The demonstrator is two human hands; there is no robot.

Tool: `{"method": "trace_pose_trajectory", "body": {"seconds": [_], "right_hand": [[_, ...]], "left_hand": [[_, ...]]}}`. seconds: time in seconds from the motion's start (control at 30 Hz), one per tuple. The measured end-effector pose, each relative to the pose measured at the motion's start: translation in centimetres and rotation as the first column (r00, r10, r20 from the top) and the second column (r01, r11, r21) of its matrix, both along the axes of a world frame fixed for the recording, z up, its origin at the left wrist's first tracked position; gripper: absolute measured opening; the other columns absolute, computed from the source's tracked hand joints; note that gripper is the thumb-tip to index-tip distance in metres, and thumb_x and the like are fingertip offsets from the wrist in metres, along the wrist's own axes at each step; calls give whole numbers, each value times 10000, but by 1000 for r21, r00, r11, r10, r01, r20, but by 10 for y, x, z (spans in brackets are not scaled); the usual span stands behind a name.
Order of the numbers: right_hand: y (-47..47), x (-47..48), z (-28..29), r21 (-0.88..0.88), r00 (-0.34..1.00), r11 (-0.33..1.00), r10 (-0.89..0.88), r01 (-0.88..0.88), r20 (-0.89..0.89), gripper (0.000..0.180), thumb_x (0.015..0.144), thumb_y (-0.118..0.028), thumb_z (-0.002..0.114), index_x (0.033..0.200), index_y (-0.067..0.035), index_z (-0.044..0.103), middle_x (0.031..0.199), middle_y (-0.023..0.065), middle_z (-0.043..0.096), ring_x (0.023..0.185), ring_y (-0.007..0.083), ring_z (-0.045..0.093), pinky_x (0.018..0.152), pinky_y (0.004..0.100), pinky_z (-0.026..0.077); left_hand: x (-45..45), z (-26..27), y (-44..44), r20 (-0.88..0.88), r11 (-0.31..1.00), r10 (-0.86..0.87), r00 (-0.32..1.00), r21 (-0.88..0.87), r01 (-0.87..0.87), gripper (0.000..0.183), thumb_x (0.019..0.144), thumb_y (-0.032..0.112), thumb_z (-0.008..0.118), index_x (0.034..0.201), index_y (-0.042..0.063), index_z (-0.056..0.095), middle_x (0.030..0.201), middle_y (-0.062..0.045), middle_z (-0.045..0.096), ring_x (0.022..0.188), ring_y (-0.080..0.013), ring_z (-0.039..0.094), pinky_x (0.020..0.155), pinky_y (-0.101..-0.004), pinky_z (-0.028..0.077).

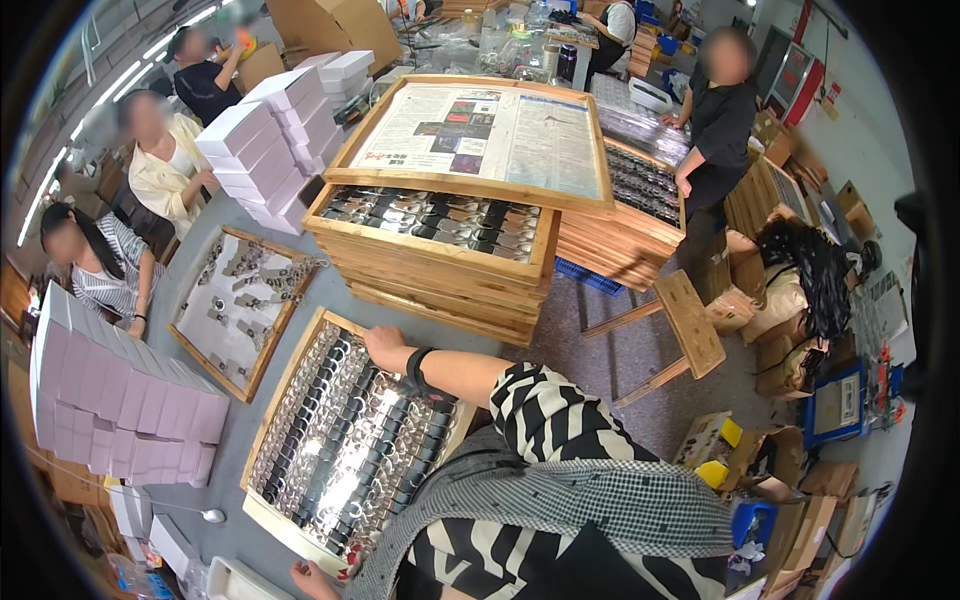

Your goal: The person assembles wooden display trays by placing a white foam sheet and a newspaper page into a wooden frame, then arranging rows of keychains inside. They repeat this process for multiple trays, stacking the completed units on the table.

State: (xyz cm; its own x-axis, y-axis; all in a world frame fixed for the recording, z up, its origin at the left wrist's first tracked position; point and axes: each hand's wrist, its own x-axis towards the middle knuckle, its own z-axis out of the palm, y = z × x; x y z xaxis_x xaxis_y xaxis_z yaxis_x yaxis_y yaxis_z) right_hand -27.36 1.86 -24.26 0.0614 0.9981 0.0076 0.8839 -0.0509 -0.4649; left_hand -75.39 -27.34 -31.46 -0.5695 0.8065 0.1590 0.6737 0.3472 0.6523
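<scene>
A shallow wooden tray (289, 525) lies on the grey table before me, packed with rows of metal key rings (304, 401) and dark strap-like pieces. My right hand (386, 347), with a black band on the wrist, has its fingers curled over the tray's far edge. At the bottom of the view, my left hand (313, 581) is just off the tray's near corner, partly cut off by the picture. Its grip cannot be made out. A small red item (352, 555) shows at that corner, close to my clothing.
Beyond the tray rises a stack of similar wooden trays (442, 285), topped by a tilted newspaper-lined tray (480, 142). Another tray (251, 390) holds scattered key rings. White boxes (127, 405) are piled to the left. A wooden stool (686, 322) stands on the floor. Several people work nearby.
</scene>
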Motion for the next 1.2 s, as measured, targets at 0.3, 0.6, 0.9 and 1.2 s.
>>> {"method": "trace_pose_trajectory", "body": {"seconds": [0.3,0.6,0.9,1.2], "right_hand": [[1,-1,-5,-22,998,998,59,-59,33,155,721,-96,513,760,-41,652,773,160,633,743,302,625,609,395,498],[16,31,-13,-47,974,988,154,-148,168,141,728,-184,622,726,-43,641,734,171,620,728,326,612,641,407,482],[14,29,-2,-46,952,988,156,-149,262,161,746,-175,607,721,-18,632,756,181,617,746,336,604,628,415,469],[15,29,-2,-26,970,993,117,-114,212,200,724,-215,617,667,-26,584,755,183,606,752,352,584,633,441,429]], "left_hand": [[36,20,0,792,975,161,588,-222,33,204,864,126,510,990,-29,465,904,-115,537,811,-213,532,716,-352,464],[84,40,13,936,988,156,315,-142,-69,197,859,106,517,1005,-26,518,920,-92,591,769,-175,585,683,-301,490],[95,52,21,934,978,199,296,-173,-114,216,841,89,540,1017,-33,512,917,-95,596,784,-171,588,703,-291,492],[101,59,17,913,970,236,333,-200,-139,198,838,102,552,975,-36,514,928,-105,594,809,-170,581,729,-284,477]]}}
